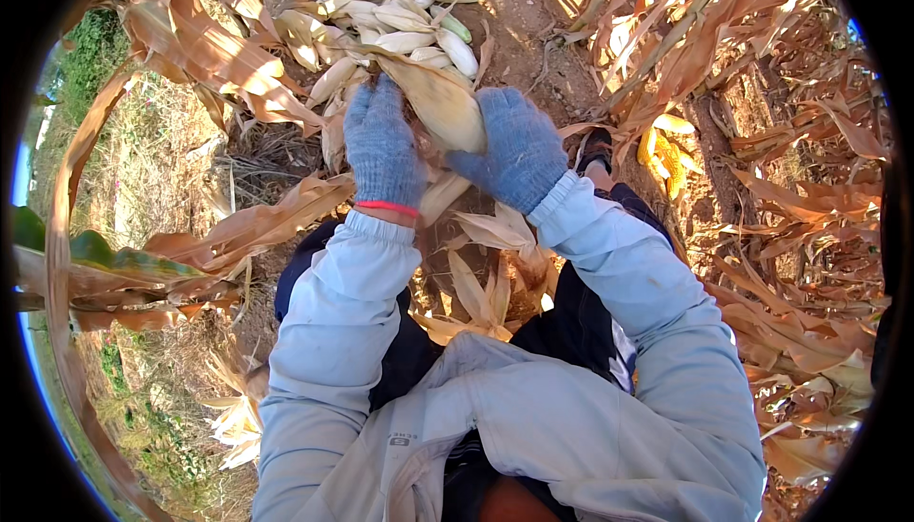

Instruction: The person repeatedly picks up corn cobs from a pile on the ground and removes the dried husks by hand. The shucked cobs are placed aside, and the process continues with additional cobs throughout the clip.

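A large ear of corn in its pale, dry husk (443, 104) lies slantwise between my two hands, tip towards the upper left. My right hand (518, 147), in a grey-blue knitted glove, grips its thick lower end, thumb on the near side. Against the husk's upper left end rest the fingers of my left hand (385, 143), gloved alike; the fingertips are partly hidden, and whether they grip cannot be told. Just beyond my hands is a heap of husked-over corn ears (389, 11) on the soil. Loose pale husks (493, 293) lie below, between my legs.
Dry corn stalks with brown leaves (685, 43) crowd the right side. Bare yellow corn cobs (664, 154) lie on the ground there. On the left, a long dry leaf (64, 236) arches close to the camera, and another leaf (285, 215) reaches towards my left wrist.
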Demonstrator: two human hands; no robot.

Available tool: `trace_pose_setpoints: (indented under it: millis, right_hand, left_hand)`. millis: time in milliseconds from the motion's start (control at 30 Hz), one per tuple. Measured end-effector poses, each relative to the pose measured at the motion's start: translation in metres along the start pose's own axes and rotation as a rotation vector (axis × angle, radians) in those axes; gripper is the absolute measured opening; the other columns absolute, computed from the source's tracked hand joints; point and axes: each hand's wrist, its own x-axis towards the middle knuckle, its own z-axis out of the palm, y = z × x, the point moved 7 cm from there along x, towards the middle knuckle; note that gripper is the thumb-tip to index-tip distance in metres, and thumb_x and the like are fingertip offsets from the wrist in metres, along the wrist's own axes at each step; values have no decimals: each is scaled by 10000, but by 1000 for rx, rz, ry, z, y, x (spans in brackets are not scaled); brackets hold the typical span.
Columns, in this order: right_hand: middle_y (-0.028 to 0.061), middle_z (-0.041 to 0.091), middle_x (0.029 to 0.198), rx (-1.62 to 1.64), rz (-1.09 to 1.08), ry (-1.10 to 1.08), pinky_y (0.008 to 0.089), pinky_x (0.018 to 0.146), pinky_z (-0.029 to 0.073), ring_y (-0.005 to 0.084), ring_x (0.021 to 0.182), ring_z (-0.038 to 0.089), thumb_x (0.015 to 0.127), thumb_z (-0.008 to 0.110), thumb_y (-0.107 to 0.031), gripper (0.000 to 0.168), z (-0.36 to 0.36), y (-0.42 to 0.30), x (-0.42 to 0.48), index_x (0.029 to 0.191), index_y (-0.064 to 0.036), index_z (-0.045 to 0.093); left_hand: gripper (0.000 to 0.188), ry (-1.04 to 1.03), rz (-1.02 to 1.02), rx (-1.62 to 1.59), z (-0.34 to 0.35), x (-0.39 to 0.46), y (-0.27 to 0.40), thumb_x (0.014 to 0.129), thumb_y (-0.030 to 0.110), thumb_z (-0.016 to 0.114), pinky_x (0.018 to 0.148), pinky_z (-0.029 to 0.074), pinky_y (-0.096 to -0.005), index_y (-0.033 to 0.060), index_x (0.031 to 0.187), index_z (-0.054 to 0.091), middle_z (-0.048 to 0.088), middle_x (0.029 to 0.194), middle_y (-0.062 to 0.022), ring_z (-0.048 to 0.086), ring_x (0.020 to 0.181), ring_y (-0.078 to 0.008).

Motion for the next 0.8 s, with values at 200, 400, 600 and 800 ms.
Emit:
trace_pose_setpoints:
  millis: [200,400,600,800]
  right_hand:
    - [200,606,1082,41,-32,46,440,903,479,373,1024,588,752,782,-393,616,-1,-8,4,1160,6,551]
    - [206,615,1112,240,25,65,435,927,485,358,1075,591,751,799,-346,608,24,-4,8,1191,-4,554]
    - [98,600,1254,1333,238,-200,340,957,498,197,1136,597,889,730,-283,600,92,27,3,1368,-38,466]
    - [76,575,1329,1851,464,-230,282,1039,447,146,1242,531,941,690,-272,659,126,19,9,1472,-48,370]
  left_hand:
    - [355,-41,-188,-63,-4,9,-8,835,80,611,877,515,-418,6,1181,591,641,1078,-172,627,982,-343]
    - [264,16,-942,-1163,46,-7,-56,1029,172,436,826,541,-337,28,1197,581,651,1067,-105,640,970,-226]
    - [256,-239,-500,-115,41,2,-39,982,134,519,823,532,-314,-33,1171,560,653,1092,-141,652,986,-275]
    - [182,226,-1154,-1767,60,1,-31,1013,168,519,746,505,-298,19,1116,538,585,856,-50,576,778,-187]
